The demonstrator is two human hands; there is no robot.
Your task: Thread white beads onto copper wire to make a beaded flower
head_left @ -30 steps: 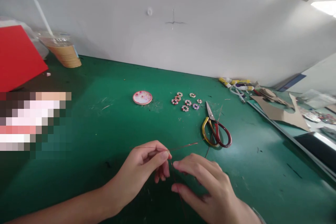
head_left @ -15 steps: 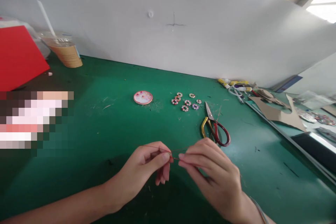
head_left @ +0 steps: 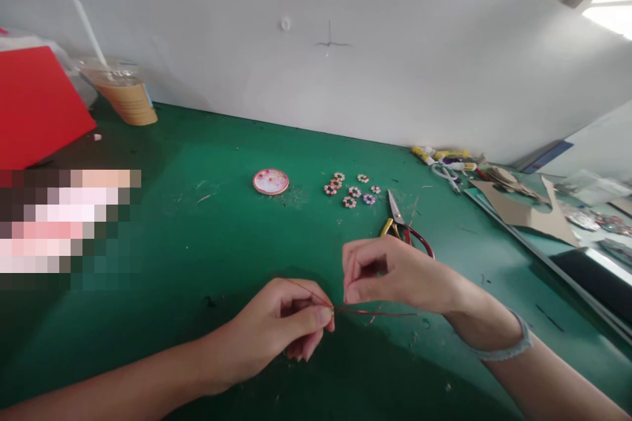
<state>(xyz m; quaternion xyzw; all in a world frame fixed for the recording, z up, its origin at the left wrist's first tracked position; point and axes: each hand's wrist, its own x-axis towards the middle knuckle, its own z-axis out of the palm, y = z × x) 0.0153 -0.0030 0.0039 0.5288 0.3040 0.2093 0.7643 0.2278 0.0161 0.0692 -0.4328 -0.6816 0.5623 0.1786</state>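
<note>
Left hand [head_left: 281, 325]: thumb and index finger pinched tight on red thread [head_left: 380, 313], other fingers curled loosely under. One strand runs back over the index finger; more stick out past the fingertips to the right, beneath the right hand. Right hand [head_left: 382, 273]: raised just beside the left, fingers bent in, thumb close to the index finger; cannot tell if the tips meet or pinch a strand. Bracelet [head_left: 503, 350] on the right wrist. Both hands above a green tabletop [head_left: 207, 243], scuffed, with loose scraps.

Scissors [head_left: 397, 218] lie just beyond the right hand, blades pointing away, yellow and dark red handles partly hidden by it. Small beaded rings [head_left: 349, 197] in a loose group left of the blades; one mostly purple. Pink-and-white disc [head_left: 266, 185] with a red edge, left of the rings.

Far left: plastic cup [head_left: 126, 102] with brown sleeve and straw, red sheet [head_left: 39, 105] near it, pixelated patch below. Right: yellow-and-white tubes [head_left: 422, 156] by the wall, cut cardboard [head_left: 523, 210], dark glossy object [head_left: 597, 276], too partial to name. Pale grey wall [head_left: 197, 33] behind, with a cross-shaped mark [head_left: 329, 44]. Bright window [head_left: 612, 6] top right.
</note>
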